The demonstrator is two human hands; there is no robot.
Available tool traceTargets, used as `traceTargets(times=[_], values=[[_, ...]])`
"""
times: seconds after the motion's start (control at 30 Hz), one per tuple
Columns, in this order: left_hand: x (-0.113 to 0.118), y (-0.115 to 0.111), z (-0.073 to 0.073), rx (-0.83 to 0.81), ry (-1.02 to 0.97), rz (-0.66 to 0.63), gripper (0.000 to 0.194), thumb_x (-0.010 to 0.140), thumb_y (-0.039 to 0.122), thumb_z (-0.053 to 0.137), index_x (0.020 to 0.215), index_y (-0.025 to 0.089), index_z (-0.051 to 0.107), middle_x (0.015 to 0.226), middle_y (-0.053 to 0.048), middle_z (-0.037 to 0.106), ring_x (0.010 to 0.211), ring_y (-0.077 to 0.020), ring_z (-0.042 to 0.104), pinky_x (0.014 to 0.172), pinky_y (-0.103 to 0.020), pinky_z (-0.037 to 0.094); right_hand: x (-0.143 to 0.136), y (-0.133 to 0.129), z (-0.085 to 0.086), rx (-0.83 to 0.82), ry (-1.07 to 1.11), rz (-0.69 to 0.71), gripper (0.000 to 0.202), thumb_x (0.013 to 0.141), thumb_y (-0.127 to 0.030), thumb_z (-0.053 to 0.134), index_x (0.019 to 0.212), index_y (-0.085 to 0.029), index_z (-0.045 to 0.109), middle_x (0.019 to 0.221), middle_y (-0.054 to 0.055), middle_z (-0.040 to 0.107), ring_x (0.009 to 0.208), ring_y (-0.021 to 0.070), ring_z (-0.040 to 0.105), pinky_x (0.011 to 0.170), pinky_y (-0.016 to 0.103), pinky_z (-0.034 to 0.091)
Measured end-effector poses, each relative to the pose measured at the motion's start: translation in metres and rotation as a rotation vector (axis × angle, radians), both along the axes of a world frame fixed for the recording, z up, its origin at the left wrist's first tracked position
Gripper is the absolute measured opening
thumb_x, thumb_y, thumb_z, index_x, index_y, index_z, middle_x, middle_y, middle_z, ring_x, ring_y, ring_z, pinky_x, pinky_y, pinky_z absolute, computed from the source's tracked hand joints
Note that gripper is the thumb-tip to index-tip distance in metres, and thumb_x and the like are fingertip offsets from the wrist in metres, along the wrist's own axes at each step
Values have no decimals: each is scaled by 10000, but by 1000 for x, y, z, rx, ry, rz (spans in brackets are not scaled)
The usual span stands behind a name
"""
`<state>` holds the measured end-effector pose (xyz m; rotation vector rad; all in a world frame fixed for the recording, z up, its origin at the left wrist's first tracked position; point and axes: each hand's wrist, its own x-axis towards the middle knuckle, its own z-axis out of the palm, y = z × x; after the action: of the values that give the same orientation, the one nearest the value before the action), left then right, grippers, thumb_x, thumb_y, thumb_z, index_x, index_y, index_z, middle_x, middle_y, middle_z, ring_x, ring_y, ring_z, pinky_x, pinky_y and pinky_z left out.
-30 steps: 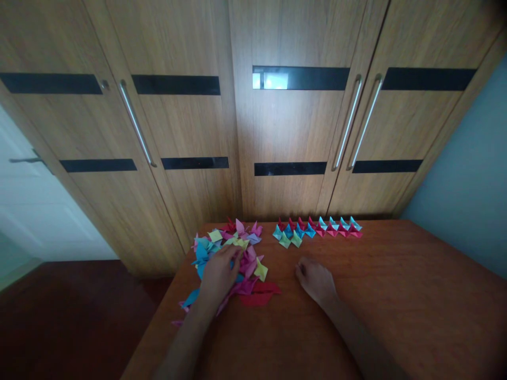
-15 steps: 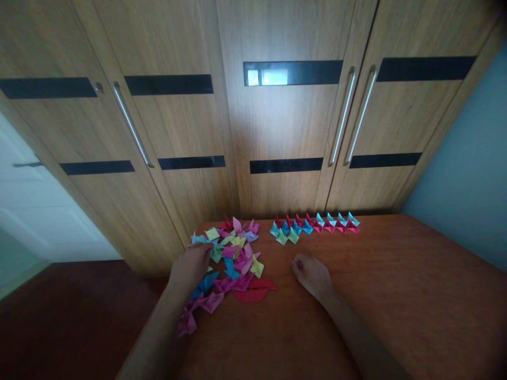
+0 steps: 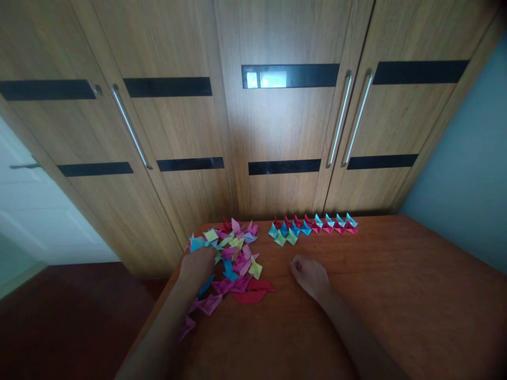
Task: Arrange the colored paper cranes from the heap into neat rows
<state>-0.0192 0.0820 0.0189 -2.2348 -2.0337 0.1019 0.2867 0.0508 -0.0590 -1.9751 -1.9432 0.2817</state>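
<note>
My left hand reaches into a loose pile of folded paper pieces at the table's left side. Its fingers curl downward, and what they touch or hold is hidden beneath them. Around it lie a blue folded paper, a magenta one and a yellow one. My right hand rests on the table in a loose fist, apart from any paper. Beyond it, small origami pieces stand in neat rows: red and light blue at the back, blue and pink before them, two green in front.
The brown wooden table backs onto a wardrobe with metal handles and dark strips. Red folded paper lies at the pile's near edge. A white door is at left, a pale blue wall at right.
My left hand has shifted slightly right and down over the pile, covering different pieces. My right hand keeps its place; the view has tilted a little.
</note>
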Motion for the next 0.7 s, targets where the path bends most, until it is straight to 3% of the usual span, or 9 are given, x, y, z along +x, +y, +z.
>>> traceTargets(times=[0.23, 0.4, 0.53, 0.7], values=[[1, -15, 26, 137, -26, 37, 287, 903, 255, 363, 918, 182, 641, 945, -133, 669, 856, -303, 656, 679, -382, 493, 1, 0, -2, 32, -2, 11, 206, 888, -314, 451, 757, -218, 579, 798, 0, 656, 759, 140, 596, 614, 223, 328], [13, -20, 36, 285, -288, -162, 263, 882, 261, 441, 1068, 233, 625, 1056, -61, 663, 911, -229, 638, 772, -307, 484, 3, 1, -1, 52, 52, 24, 209, 876, -315, 457, 748, -217, 590, 778, 8, 659, 748, 149, 601, 619, 221, 349], [33, -24, 22, 278, -586, -397, 225, 860, 209, 481, 1018, 216, 641, 1015, -35, 680, 889, -176, 630, 820, -272, 479, -2, -3, 4, 101, 243, 164, 221, 877, -297, 434, 779, -208, 610, 720, -4, 642, 675, 130, 591, 629, 214, 392], [57, -34, -11, 161, -685, -511, 212, 843, 161, 509, 979, 228, 656, 1011, -40, 680, 942, -189, 623, 848, -303, 482, -17, -13, 8, 174, 460, 375, 188, 862, -299, 466, 923, -208, 619, 738, -5, 642, 647, 120, 580, 610, 201, 419]])
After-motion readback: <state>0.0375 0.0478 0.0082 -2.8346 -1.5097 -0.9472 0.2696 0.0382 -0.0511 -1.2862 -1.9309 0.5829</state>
